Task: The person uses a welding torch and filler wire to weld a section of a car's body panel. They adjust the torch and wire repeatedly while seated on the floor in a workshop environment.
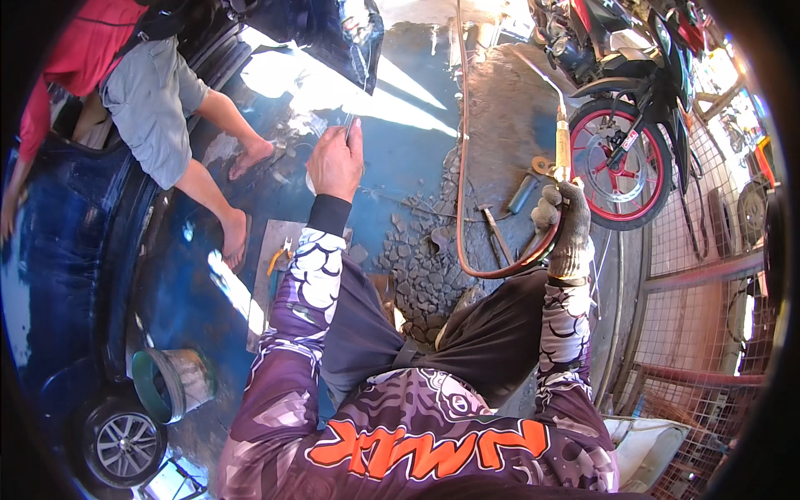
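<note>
My right hand (pixel 568 221), in a grey knit glove, is closed around the lower end of a gas torch (pixel 562 148). The torch has a brass-coloured body and a long thin bent neck pointing up and away. A reddish-brown hose (pixel 462 200) loops below it and runs off toward the far edge. My bare left hand (pixel 336 162) is raised and closed, pinching a thin rod (pixel 351 119) between thumb and fingers. Beyond that hand hangs a glossy dark panel (pixel 337 42). No flame can be made out at the torch tip.
Broken stone rubble (pixel 425 275) covers the ground before my knees, beside a hammer (pixel 497 236) and a blue-grey cylinder (pixel 522 193). Pliers (pixel 280 256) lie on a board. At left are a barefoot person (pixel 154 100), a dark blue car (pixel 62 217) and a bucket (pixel 171 385); at right, a motorcycle (pixel 621 158).
</note>
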The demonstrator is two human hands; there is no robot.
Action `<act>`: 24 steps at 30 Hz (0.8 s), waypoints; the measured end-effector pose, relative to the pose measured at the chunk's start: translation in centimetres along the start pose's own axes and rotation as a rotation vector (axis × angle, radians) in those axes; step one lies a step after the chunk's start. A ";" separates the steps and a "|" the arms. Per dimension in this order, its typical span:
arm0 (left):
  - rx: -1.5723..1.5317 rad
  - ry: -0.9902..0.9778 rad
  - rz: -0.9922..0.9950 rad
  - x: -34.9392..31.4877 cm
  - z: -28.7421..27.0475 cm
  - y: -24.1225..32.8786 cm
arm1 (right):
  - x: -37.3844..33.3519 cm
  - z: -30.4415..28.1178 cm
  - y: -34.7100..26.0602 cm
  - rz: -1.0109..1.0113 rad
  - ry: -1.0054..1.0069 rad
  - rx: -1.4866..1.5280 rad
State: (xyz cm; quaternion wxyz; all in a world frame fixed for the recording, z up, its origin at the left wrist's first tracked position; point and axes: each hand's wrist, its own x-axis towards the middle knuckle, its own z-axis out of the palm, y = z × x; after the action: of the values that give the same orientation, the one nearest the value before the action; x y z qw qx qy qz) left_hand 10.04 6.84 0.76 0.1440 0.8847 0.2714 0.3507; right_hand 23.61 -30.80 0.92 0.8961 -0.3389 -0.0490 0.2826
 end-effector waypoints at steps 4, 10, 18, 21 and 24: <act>0.047 -0.105 -0.149 -0.5 0.1 -1.1 | -0.3 0.2 -0.1 -0.045 -0.036 -0.070; -0.729 -0.130 -0.204 -1.7 0.3 -0.1 | -1.1 1.1 -0.2 -0.141 0.004 -0.279; -0.948 -0.177 -0.285 -3.9 -0.6 1.1 | -1.4 2.0 0.4 -0.064 0.059 -0.197; -0.917 -0.184 -0.262 -4.0 -0.6 1.0 | -1.6 2.7 0.4 -0.082 -0.009 -0.250; -0.950 -0.161 -0.182 -4.1 -0.3 0.7 | -1.8 3.5 0.4 -0.103 -0.001 -0.341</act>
State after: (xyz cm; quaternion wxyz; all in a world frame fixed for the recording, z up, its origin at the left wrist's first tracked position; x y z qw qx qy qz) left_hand 7.59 3.94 -0.94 0.5823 0.7181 0.1455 0.3522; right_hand 20.90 -29.51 3.54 0.8388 -0.4828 -0.1138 0.2242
